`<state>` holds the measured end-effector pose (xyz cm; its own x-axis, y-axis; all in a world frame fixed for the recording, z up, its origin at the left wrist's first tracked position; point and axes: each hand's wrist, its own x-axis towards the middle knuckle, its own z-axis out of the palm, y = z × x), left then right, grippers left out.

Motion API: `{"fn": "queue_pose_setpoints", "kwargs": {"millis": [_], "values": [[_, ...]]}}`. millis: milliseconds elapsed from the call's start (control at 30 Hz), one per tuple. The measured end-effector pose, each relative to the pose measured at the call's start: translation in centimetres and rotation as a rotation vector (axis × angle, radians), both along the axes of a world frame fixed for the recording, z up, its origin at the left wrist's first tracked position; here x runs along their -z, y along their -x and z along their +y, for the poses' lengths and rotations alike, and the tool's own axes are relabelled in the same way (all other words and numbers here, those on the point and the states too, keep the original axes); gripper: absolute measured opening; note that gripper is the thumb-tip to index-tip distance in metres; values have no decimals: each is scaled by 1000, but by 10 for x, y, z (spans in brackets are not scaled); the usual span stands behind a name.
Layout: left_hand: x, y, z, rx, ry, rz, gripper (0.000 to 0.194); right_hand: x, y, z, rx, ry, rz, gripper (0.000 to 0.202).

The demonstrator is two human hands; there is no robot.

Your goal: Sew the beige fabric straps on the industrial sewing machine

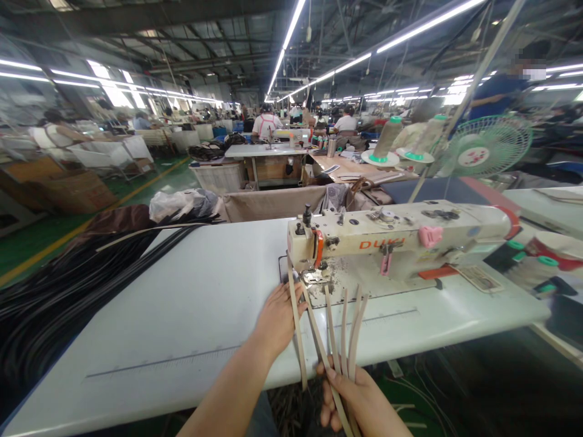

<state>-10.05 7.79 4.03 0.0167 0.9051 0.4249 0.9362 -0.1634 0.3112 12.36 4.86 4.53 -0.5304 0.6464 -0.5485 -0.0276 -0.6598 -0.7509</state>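
A beige sewing machine (401,243) stands on a pale work table (204,291). My left hand (280,312) lies low on the table, fingers stretched toward the presser foot (316,277). One narrow beige strip (295,321) hangs down across its fingers from beside the needle area. Its fingertips touch a second beige strip (314,321), which runs down from the presser foot to my right hand (348,391). At the table's front edge, my right hand is closed around this strip and several similar strips (353,328), fanned out with their free ends pointing up. Its palm is hidden.
Long black strips (104,285) are heaped at the left edge. Behind the table stands a fabric-lined bin (273,205). Thread cones (387,139) and a green fan (487,149) are at the right. A co-worker in blue (496,94) stands beyond; others sit farther back.
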Motion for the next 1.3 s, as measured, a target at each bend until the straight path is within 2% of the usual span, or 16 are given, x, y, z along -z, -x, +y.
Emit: {"fn": "queue_pose_setpoints", "kwargs": {"millis": [133,467,800,1000,1133,1300], "values": [[-3,-1,0,-4,20,9,39,4,0,1,1,9,-10,73],[-2,0,0,0,19,16,38,-7,0,-1,-11,-14,-37,74],[1,0,0,-2,13,20,39,4,-1,0,-9,-21,-25,73],[4,1,1,4,-1,9,39,-6,-1,-1,-7,-9,-15,71],[5,1,1,5,-2,19,39,-16,0,-2,10,-14,-18,63],[3,1,0,3,7,7,40,-8,1,-1,-8,-1,-11,70]]}}
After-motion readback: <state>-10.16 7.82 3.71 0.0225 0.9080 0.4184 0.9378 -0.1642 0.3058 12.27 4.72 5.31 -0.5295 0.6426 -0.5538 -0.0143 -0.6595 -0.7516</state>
